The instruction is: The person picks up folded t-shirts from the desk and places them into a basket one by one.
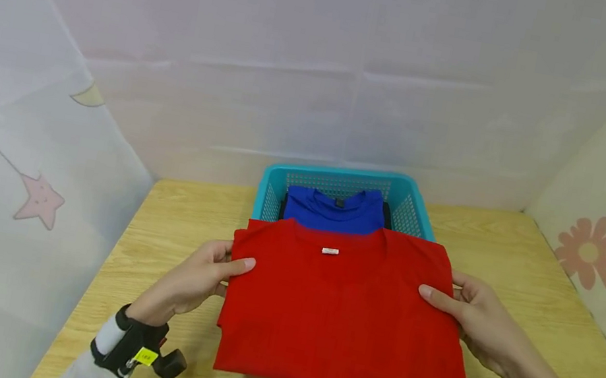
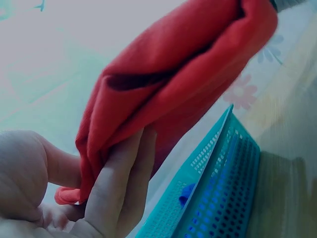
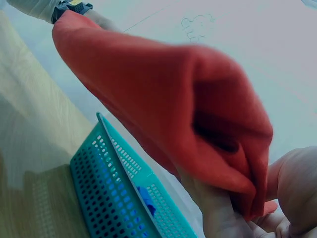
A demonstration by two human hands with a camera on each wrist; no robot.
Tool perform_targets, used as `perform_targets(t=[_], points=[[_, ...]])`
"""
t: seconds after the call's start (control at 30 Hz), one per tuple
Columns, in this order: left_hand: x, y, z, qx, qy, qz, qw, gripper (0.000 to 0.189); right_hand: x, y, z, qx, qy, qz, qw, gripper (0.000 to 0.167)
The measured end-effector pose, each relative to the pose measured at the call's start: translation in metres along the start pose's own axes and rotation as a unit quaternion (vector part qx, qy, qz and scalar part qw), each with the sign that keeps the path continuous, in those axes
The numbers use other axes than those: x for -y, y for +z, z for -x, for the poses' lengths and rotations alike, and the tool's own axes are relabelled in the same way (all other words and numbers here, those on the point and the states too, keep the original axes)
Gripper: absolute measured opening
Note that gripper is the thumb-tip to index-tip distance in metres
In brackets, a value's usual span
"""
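Observation:
A folded red T-shirt with a small white neck label is held up in front of the basket. My left hand pinches its left edge, thumb on top and fingers beneath. On the opposite edge, my right hand grips it the same way. Both wrist views show the red cloth folded in layers, with fingers under it. Behind the shirt stands a turquoise plastic basket, its front hidden by the shirt in the head view. A folded blue T-shirt lies inside, with something black showing at its sides.
The basket stands on a light wooden table near the back wall. Printed cloth walls with a star and a flower close in the left, back and right sides.

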State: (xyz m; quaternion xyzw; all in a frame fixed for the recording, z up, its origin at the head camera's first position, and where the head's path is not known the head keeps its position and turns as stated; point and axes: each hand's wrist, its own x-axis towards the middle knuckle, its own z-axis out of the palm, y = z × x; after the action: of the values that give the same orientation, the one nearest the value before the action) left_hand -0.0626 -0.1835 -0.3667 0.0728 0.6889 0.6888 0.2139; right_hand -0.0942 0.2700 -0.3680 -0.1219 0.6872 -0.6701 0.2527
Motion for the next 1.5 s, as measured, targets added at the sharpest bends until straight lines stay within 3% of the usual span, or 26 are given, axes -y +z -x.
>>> perform_targets(t=[0.23, 0.5, 0.93, 1.23, 1.4, 1.5], points=[[-0.011, -0.006, -0.028, -0.028, -0.003, -0.018, 0.9994, 0.039, 0.01, -0.014, -0.018, -0.02, -0.005, 0.006, 0.9998, 0.048], [-0.025, -0.015, -0.067, -0.056, -0.016, -0.029, 0.9979, 0.039, 0.03, -0.031, -0.047, -0.036, 0.033, 0.022, 0.9986, 0.054], [-0.018, -0.033, -0.112, -0.068, -0.028, -0.013, 0.9972, 0.041, 0.027, -0.051, -0.088, -0.046, 0.059, 0.052, 0.9959, 0.069], [-0.021, -0.045, -0.148, -0.097, -0.044, -0.031, 0.9938, 0.036, 0.026, -0.067, -0.127, -0.057, 0.075, 0.059, 0.9938, 0.067], [-0.02, -0.051, -0.165, -0.114, -0.057, -0.049, 0.9907, 0.024, 0.025, -0.074, -0.144, -0.063, 0.085, 0.066, 0.9921, 0.069], [-0.019, -0.054, -0.172, -0.122, -0.064, -0.066, 0.9882, 0.033, 0.024, -0.076, -0.152, -0.066, 0.088, 0.075, 0.9912, 0.07]])
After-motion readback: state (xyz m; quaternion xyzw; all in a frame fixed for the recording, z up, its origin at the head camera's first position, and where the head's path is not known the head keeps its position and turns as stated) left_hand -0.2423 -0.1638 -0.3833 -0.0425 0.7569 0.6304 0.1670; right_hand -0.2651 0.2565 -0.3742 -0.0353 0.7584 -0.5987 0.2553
